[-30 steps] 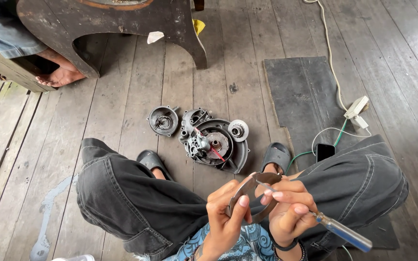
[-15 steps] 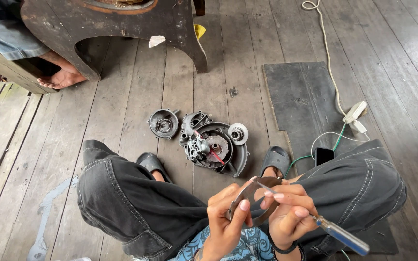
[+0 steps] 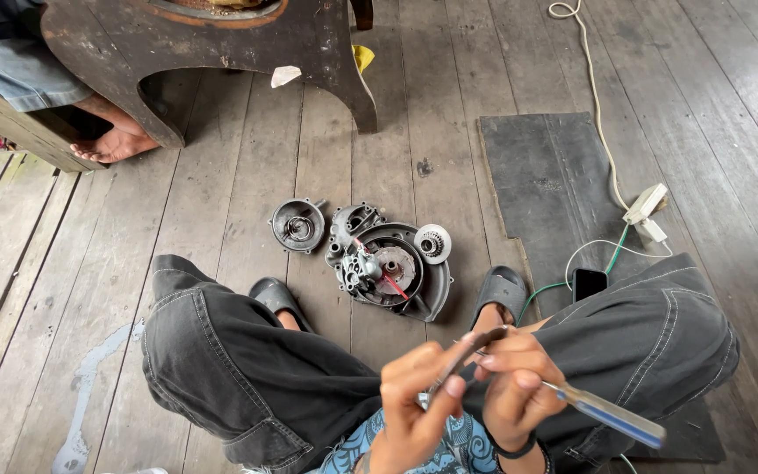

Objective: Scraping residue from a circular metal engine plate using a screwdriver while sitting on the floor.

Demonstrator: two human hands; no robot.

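Hands pinch 1 curved metal strip [image 3: 465, 362]: left hand [image 3: 414, 412] grips it, right hand [image 3: 515, 391] clasps a screwdriver [image 3: 611, 412].

Left hand [image 3: 414, 408] raised with fingers pinched, right hand [image 3: 515, 386] curled closed beside it, knees bent

A weathered grey plank floor [image 3: 221, 202] carries everything. On it lie a round engine cover with its mechanism [image 3: 388, 268], a smaller round housing [image 3: 297, 226] just to its left, and a small toothed disc [image 3: 432, 243] touching its right edge. A dark rubber mat [image 3: 554, 175] lies further right, bearing a white power strip [image 3: 645, 211] and a black phone [image 3: 589, 283].
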